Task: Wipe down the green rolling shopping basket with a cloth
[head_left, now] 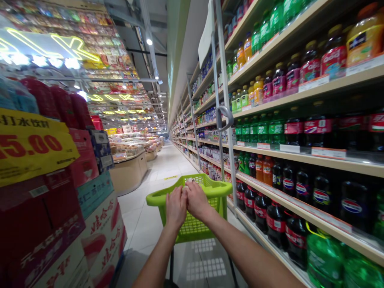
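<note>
Both hands are close together over the near rim of a lime-green shopping cart (221, 192). My left hand (176, 203) has its fingers curled and meets my right hand at the middle. My right hand (196, 197) is closed, its fingers bent around a small whitish thing (189, 182) that is mostly covered. Whether the palms rest on the rim is hidden by the hands. Below the wrists, the cart's grid-patterned basket wall shows, with pale floor seen through its openings.
Shelves of soda bottles (276, 218) line the right side, with a metal ladder (220, 120) leaning against them. Stacked drink cartons (99, 236) and a yellow price sign (33, 146) stand close on the left. A tiled aisle (163, 160) runs ahead past rounded display counters (129, 170).
</note>
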A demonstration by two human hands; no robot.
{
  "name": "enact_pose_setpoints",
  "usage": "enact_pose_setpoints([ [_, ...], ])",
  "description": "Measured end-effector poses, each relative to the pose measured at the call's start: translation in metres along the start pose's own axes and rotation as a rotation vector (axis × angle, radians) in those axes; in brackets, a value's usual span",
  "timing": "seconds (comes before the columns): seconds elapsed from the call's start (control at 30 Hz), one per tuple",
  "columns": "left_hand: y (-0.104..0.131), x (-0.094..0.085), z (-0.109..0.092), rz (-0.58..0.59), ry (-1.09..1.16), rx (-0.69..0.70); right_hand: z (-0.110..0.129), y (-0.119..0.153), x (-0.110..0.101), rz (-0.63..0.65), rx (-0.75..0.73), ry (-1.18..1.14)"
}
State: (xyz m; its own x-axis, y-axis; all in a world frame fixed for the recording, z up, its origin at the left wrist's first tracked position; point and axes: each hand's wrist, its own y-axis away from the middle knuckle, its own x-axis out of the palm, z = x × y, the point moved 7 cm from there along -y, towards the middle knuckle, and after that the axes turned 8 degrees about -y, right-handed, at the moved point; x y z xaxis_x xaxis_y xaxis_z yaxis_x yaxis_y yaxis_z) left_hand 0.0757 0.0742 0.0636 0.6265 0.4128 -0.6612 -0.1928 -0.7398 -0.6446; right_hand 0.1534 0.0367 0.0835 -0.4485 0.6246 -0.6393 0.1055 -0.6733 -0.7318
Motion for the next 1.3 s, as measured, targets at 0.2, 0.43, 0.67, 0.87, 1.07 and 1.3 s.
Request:
enact_pose_setpoints([
  [0.2, 0.013, 0.002, 0.004, 0.01, -0.109, 0.179, -0.06, 0.032, -0.041, -0.122, -0.01, -0.014],
  [0.43, 0.013, 0.002, -0.001, -0.034, -0.13, 0.128, -0.156, 0.054, -0.094, -0.338, 0.209, -0.011],
  [0.67, 0.016, 0.001, -0.008, -0.03, -0.17, 0.107, -0.064, 0.03, -0.043, -0.074, -0.1, -0.079],
  [0.87, 0.019, 0.002, -0.016, 0.049, -0.16, 0.14, -0.109, 0.025, -0.07, -0.092, 0.179, 0.082],
  [1.07, 0.019, 0.004, -0.021, 0.085, -0.185, 0.128, -0.078, 0.026, -0.046, -0.001, 0.01, 0.033],
  [1.3, 0.022, 0.003, -0.018, 0.055, -0.233, 0.179, -0.137, 0.039, -0.081, -0.178, 0.177, 0.053],
])
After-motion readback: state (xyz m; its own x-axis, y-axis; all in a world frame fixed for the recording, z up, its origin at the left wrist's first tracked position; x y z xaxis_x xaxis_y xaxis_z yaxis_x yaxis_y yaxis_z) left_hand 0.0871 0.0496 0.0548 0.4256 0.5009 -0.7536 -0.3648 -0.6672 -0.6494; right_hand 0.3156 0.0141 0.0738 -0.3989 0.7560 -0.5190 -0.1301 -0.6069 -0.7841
